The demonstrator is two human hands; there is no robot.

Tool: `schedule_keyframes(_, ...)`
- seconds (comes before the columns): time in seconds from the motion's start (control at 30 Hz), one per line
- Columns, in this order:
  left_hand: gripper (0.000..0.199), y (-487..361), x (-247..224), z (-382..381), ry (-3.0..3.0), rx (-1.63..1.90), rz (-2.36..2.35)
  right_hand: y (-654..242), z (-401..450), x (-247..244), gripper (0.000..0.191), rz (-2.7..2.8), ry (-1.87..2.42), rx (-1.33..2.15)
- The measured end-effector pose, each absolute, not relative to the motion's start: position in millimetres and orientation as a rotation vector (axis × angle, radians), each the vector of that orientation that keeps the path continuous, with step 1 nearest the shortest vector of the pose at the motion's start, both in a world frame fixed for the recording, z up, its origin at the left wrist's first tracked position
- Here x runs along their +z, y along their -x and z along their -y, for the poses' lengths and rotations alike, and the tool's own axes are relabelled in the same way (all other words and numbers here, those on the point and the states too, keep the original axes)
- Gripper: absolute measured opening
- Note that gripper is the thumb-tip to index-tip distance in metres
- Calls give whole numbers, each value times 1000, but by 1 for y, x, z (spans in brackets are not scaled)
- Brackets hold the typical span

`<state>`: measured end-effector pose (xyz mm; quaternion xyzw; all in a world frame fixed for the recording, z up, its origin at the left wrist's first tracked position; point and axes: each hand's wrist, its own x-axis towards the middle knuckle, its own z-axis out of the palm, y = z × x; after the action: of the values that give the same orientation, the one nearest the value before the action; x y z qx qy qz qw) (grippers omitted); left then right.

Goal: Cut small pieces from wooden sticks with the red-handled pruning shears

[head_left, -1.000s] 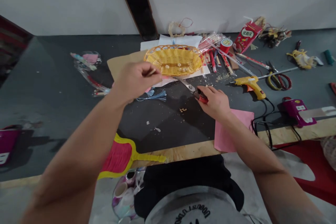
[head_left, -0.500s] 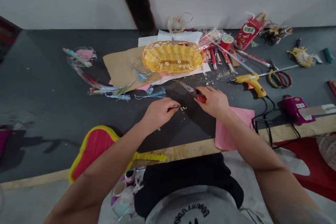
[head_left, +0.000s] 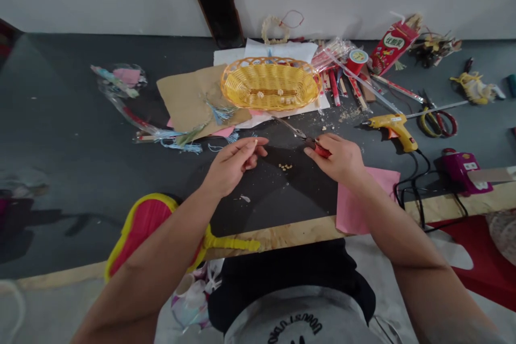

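A dark grey worktop [head_left: 72, 156] stretches before the person, with a yellow woven basket [head_left: 270, 83] toward its back. Over here the right hand [head_left: 342, 158] has its grip wrapped around a red-handled tool [head_left: 299, 133], tip toward the basket. The left hand's [head_left: 230, 166] fingers curl loosely; I can't tell whether they pinch anything. Small pale pieces [head_left: 285, 167] lie between the hands.

The basket [head_left: 271, 83] sat on papers [head_left: 183, 94], behind the bits [head_left: 285, 166] — glue gun [head_left: 394, 128] right, scissors [head_left: 438, 120] beyond it, fan [head_left: 147, 226] front left.
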<state>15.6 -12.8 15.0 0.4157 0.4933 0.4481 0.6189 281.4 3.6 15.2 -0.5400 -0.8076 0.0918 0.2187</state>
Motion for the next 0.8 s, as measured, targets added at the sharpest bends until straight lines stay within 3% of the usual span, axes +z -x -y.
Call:
schedule_keyframes(0.2,36,-20,11,14,-869,1067,-1057,-277,-1,20,30,1918,1177,434)
schedule_keyframes(0.47,38,-21,13,15,-810,1131,-973,-275,1,17,23,1942,1135,732)
schedule_keyframes(0.8,35,-24,13,16,-868,1255,-974,-270,13,14,13,2394,1245,153)
